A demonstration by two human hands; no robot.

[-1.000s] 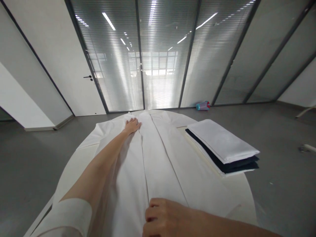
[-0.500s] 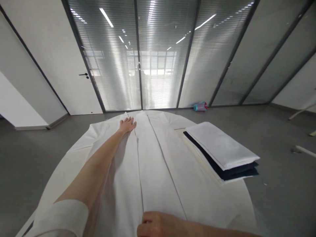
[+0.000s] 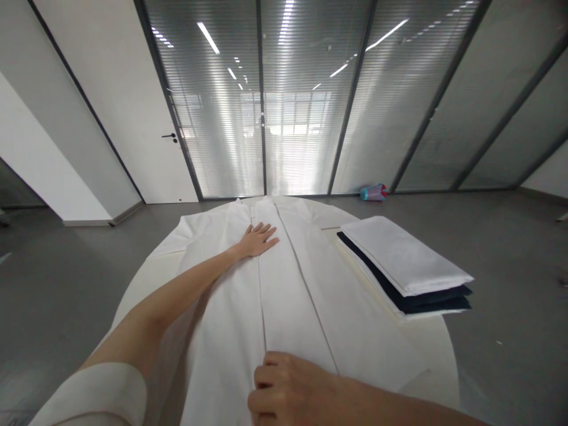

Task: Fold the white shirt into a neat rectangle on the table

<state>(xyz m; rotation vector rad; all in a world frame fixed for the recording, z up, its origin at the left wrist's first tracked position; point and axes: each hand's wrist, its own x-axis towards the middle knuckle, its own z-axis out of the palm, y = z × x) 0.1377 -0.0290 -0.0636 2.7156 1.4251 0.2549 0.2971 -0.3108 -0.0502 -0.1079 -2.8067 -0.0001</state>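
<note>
A white garment (image 3: 231,284), like a long shirt or coat with spread sleeves, lies on a round cream table (image 3: 444,361). Two long lines run down its middle, edging a front strip. My left hand (image 3: 257,239) rests flat on the upper part of the strip, fingers spread, palm down. Near the table's close side, my right hand (image 3: 288,387) is closed with bent fingers at the strip's left edge, seeming to pinch the fabric; its fingertips are partly hidden.
A stack of folded white and navy cloth (image 3: 403,257) sits on the table's right side, its corner jutting past the edge. On the grey floor behind, a blue and red patterned object (image 3: 373,192) lies by the glass partition (image 3: 297,160). A white door (image 3: 151,148) stands at left.
My left hand has slid right and nearer to me, from beside the strip onto it. My right hand stays closed at the strip's edge. The view has shifted a little left.
</note>
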